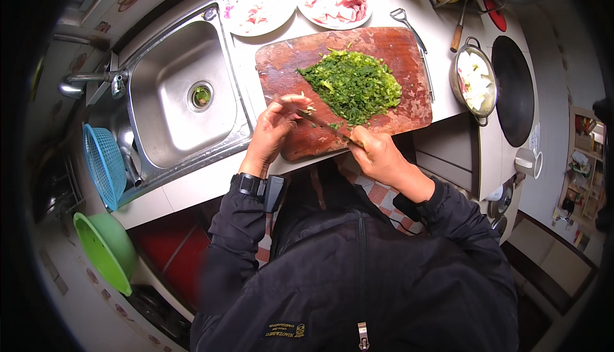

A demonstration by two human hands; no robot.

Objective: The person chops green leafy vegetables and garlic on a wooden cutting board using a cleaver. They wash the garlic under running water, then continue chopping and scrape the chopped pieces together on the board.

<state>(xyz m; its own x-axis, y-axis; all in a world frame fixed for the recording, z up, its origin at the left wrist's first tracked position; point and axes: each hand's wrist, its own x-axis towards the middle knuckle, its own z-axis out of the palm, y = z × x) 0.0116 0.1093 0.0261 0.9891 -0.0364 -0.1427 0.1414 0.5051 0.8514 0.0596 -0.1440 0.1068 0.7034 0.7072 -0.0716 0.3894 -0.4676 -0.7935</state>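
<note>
My right hand (376, 153) grips the handle of a knife (331, 129), whose dark blade points left and up over the near part of a wooden cutting board (403, 45). At the blade's far end is my left hand (276, 126), its fingers curved around that end; whether they touch the blade is unclear. A few pale bits lie by the fingertips. Finely chopped green leaves (352, 86) are heaped on the board's middle, with small scraps near the knife.
Left of the board is a steel sink (184, 93). Behind it stand two plates, one with sliced meat (343, 4), one with fewer pieces (259, 9). A peeler (407, 26) lies at the right, then a metal pan of pale pieces (475, 81) and a black wok (513, 90).
</note>
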